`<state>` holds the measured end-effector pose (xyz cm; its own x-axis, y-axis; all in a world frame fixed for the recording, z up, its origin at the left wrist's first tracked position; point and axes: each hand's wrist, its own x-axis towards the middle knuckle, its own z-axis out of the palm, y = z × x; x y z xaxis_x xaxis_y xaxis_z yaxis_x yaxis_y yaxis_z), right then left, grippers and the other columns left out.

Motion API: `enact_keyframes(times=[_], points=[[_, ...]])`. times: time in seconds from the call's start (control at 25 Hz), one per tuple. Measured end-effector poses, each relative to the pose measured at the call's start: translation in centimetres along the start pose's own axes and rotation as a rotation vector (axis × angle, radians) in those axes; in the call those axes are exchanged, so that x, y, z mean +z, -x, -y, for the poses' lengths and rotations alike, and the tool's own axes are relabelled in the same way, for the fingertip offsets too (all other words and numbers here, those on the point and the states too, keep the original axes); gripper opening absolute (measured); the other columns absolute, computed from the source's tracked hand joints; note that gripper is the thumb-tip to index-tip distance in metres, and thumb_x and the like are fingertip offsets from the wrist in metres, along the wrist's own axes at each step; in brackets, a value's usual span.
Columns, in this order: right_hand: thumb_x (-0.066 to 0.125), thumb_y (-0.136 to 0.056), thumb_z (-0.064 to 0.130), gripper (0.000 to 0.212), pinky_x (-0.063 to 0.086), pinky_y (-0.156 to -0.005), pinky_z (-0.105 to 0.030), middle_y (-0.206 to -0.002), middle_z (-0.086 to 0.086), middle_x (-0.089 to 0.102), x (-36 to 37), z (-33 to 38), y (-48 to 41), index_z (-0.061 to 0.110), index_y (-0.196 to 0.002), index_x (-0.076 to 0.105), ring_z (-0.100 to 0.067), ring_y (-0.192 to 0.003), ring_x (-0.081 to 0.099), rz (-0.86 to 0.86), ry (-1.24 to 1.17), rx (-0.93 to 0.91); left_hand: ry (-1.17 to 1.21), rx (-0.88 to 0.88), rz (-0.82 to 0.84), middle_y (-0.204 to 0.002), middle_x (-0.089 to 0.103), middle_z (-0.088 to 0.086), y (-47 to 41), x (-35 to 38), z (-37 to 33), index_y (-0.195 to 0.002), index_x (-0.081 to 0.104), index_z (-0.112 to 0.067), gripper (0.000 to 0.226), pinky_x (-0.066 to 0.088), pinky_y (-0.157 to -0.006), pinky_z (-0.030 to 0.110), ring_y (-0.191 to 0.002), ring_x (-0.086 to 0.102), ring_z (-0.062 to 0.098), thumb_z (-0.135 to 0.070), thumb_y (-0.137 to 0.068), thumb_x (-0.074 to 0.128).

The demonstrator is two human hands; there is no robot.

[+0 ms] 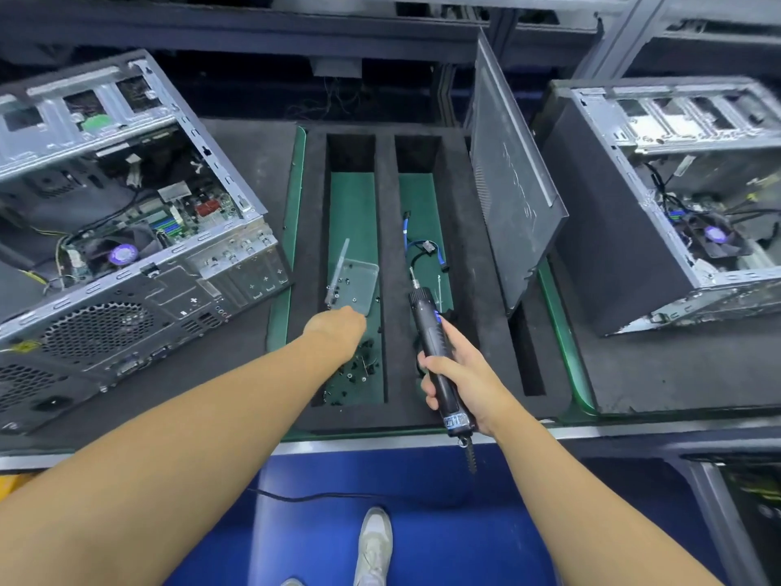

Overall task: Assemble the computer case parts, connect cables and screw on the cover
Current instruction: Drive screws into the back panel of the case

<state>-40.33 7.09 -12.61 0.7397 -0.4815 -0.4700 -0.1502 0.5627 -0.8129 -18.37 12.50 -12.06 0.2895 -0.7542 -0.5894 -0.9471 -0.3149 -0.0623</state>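
Right hand (460, 374) is wrapped round the barrel of the electric screwdriver (435, 353). The bit points toward the far edge of the bench (613, 431), over the middle slot of the foam tray (481, 332). The tool's cord end sticks out past the tray's near edge.

Left hand (336, 332) reaches down into the near end of the tray's left slot, right over the loose screws (359, 370). Its fingers are hidden behind the back of the hand, so I can't tell if they're pinching anything.

Clear plastic box (357, 285) is in the same slot, just beyond that hand, with its lid propped up on the left side. Probably a few screws inside, but it's blurry.

Blue cable (422, 243) lies in the middle slot, beyond the screwdriver tip.

Side cover (511, 196) stands on edge at the tray's right side, between the tray and the right case (676, 205).

Left case (126, 230) is at the left end of the bench, on its side with the open face up. Board and fan are visible, and the rear panel faces the near edge. The right case, at the right end, is also open side up.

Green mat (296, 184) shows under the tray edges. A shoe (374, 539) is on the blue floor below the near edge.
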Motion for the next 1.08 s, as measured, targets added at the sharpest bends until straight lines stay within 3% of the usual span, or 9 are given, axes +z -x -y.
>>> enact_keyframes(times=[0.28,0.4,0.56,0.68,0.76,0.84,0.92,1.0,1.08], points=[[0.064,-0.094,0.006,0.077,0.049,-0.054,-0.036,-0.091,-0.015,0.052,-0.3,0.1,-0.2,0.044,-0.154,0.033,-0.024,-0.064,0.053,0.007,0.026,0.035,-0.04,-0.08,0.034,-0.112,0.061,0.006,-1.9,2.8,-1.1,-0.114,0.061,-0.009,0.036,0.041,-0.058,0.036,-0.087,0.059,0.03,0.005,-0.081,0.066],[0.063,-0.094,0.005,0.079,0.049,-0.054,-0.035,-0.091,-0.015,0.051,-0.3,0.1,-0.3,0.041,-0.156,0.03,-0.023,-0.064,0.053,0.013,0.046,0.038,-0.039,-0.103,0.013,-0.119,0.058,0.008,-2.2,3.1,-1.4,-0.119,0.058,-0.008,0.038,0.043,-0.064,0.038,-0.105,0.062,0.032,0.003,-0.083,0.064],[0.065,-0.093,0.006,0.079,0.05,-0.054,-0.035,-0.092,-0.013,0.052,-0.5,0.1,-0.4,0.043,-0.154,0.033,-0.023,-0.064,0.054,0.028,0.041,0.037,0.017,-0.129,0.017,-0.119,0.056,0.012,-2.2,3.2,-2.0,-0.118,0.057,-0.004,0.041,0.046,-0.068,0.04,-0.107,0.061,0.035,0.011,-0.08,0.057],[0.068,-0.09,0.009,0.083,0.05,-0.054,-0.035,-0.091,-0.013,0.053,-0.5,-0.1,-0.5,0.046,-0.154,0.031,-0.023,-0.064,0.055,0.02,0.048,0.047,0.191,-0.148,0.001,-0.115,0.057,0.014,-2.1,3.0,-1.7,-0.112,0.06,-0.004,0.03,0.049,-0.076,0.038,-0.103,0.062,0.035,0.006,-0.083,0.058],[0.069,-0.088,0.01,0.084,0.05,-0.054,-0.035,-0.092,-0.012,0.055,-0.5,-0.1,-0.5,0.046,-0.154,0.031,-0.023,-0.065,0.055,0.017,0.058,0.053,0.58,-0.197,-0.081,-0.101,0.064,0.013,-2.1,2.3,-1.3,-0.096,0.063,-0.008,0.009,0.055,-0.075,0.034,-0.088,0.066,0.03,-0.007,-0.087,0.062],[0.07,-0.088,0.01,0.083,0.05,-0.055,-0.035,-0.094,-0.01,0.058,-0.5,0.0,-0.5,0.051,-0.15,0.035,-0.024,-0.065,0.055,0.029,0.082,0.061,1.299,-0.289,-0.16,-0.091,0.066,0.011,-2.2,0.9,-1.0,-0.085,0.062,-0.01,0.004,0.059,-0.07,0.032,-0.072,0.066,0.022,-0.01,-0.089,0.063],[0.071,-0.088,0.012,0.078,0.05,-0.057,-0.036,-0.095,-0.005,0.063,-0.1,0.2,-0.4,0.063,-0.139,0.041,-0.025,-0.067,0.055,0.057,0.13,0.063,1.897,-0.32,-0.213,-0.092,0.068,0.013,-2.2,-0.8,-0.4,-0.089,0.062,-0.006,0.004,0.06,-0.067,0.028,-0.073,0.068,0.018,-0.004,-0.092,0.062],[0.072,-0.087,0.014,0.076,0.052,-0.058,-0.037,-0.092,-0.001,0.065,0.5,0.5,-0.3,0.067,-0.134,0.045,-0.025,-0.067,0.055,0.098,0.199,0.063,2.234,-0.263,-0.256,-0.096,0.069,0.012,-2.1,-2.5,0.4,-0.099,0.061,-0.002,0.005,0.058,-0.078,0.029,-0.082,0.069,0.018,-0.006,-0.096,0.059],[0.071,-0.086,0.014,0.077,0.053,-0.06,-0.037,-0.088,0.001,0.066,1.4,0.9,0.0,0.069,-0.133,0.044,-0.025,-0.066,0.057,0.123,0.264,0.066,2.449,-0.157,-0.192,-0.094,0.067,0.007,-1.6,-3.7,1.0,-0.105,0.058,0.0,0.013,0.055,-0.085,0.031,-0.086,0.068,0.015,-0.012,-0.1,0.054]])
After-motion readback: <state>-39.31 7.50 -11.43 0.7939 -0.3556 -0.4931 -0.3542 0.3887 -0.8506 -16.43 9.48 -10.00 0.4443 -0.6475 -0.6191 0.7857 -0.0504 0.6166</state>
